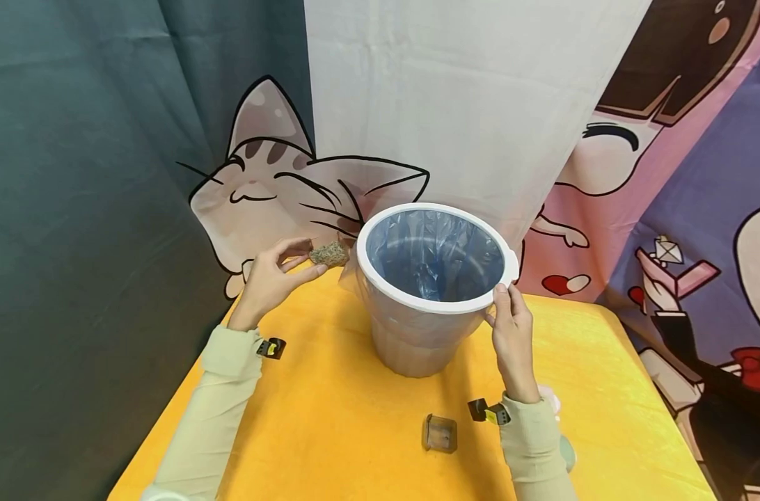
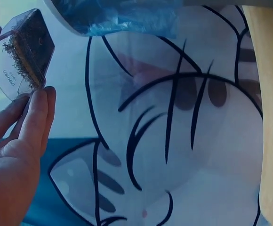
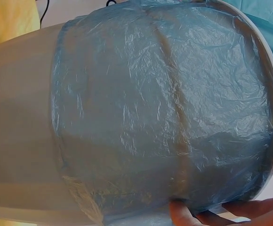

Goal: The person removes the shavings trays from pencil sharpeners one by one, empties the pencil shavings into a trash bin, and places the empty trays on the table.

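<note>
My left hand (image 1: 273,278) pinches a small clear plastic box (image 2: 26,52) of dried brown-green bits between thumb and fingers, just left of the trash bin's rim. In the left wrist view the box is tilted, with the bits gathered along one side. The pale trash bin (image 1: 411,351) is lined with a thin translucent bag (image 3: 122,94), its edge folded down over the outside under a white rim ring (image 1: 417,301). With my right hand (image 1: 514,341) I grip the near right side of that rim, thumb on top and fingers underneath.
A second small clear square container (image 1: 439,434) sits on the yellow tablecloth (image 1: 317,431) in front of the bin. Partly hidden by my right forearm are a pinkish item (image 1: 550,398) and a greenish one (image 1: 567,454). Printed cloth (image 1: 468,90) hangs close behind the table.
</note>
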A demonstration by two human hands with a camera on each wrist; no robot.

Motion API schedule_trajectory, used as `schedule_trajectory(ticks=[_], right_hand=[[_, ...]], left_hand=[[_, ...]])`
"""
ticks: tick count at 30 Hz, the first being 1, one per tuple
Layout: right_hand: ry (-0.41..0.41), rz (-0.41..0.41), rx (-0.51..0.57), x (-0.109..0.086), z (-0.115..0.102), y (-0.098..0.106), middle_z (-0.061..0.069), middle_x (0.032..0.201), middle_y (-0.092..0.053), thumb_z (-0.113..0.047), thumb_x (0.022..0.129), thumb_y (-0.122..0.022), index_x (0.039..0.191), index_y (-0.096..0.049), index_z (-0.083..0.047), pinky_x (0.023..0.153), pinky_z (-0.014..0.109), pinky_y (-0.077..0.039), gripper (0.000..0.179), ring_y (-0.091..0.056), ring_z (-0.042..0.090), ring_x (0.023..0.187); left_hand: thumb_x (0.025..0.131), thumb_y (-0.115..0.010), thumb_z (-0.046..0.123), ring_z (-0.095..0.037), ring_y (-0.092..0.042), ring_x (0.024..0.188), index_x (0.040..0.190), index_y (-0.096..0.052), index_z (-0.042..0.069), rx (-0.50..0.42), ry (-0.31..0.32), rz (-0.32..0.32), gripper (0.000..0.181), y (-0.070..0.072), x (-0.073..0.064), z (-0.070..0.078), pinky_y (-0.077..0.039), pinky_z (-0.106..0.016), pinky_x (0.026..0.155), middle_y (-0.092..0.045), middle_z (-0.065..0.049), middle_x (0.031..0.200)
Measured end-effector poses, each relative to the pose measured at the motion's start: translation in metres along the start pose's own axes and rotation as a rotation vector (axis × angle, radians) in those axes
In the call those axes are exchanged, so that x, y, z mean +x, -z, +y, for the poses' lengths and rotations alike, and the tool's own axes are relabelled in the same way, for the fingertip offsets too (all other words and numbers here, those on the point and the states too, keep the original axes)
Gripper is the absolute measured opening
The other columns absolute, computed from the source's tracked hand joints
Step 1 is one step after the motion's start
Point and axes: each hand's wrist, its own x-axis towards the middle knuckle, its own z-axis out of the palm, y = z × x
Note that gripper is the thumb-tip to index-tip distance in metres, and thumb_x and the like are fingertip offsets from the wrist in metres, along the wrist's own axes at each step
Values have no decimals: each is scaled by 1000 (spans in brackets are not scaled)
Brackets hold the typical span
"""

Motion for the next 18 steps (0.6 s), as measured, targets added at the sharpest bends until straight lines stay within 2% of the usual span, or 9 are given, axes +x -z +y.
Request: schedule_trajectory(ticks=[11, 18], right_hand=[[-12, 0, -11, -1, -2, -1, 10, 137, -43, -40, 96, -43, 138, -41, -11, 96, 52, -41, 52, -43, 26, 123], [-10, 3, -2, 0, -2, 0, 11, 136, -44, -40, 95, -44, 138, -42, -10, 95, 51, -42, 52, -43, 26, 123]], left_hand=[[78, -73, 17, -25, -52, 114, 125, -51, 0, -24, -12, -18, 54, -11, 9, 8, -43, -35, 100, -52, -18, 122], [76, -75, 11, -28, -53, 112, 122, -53, -1, -2, -71, -12, 52, -19, 16, 16, -44, -37, 99, -53, -18, 118]])
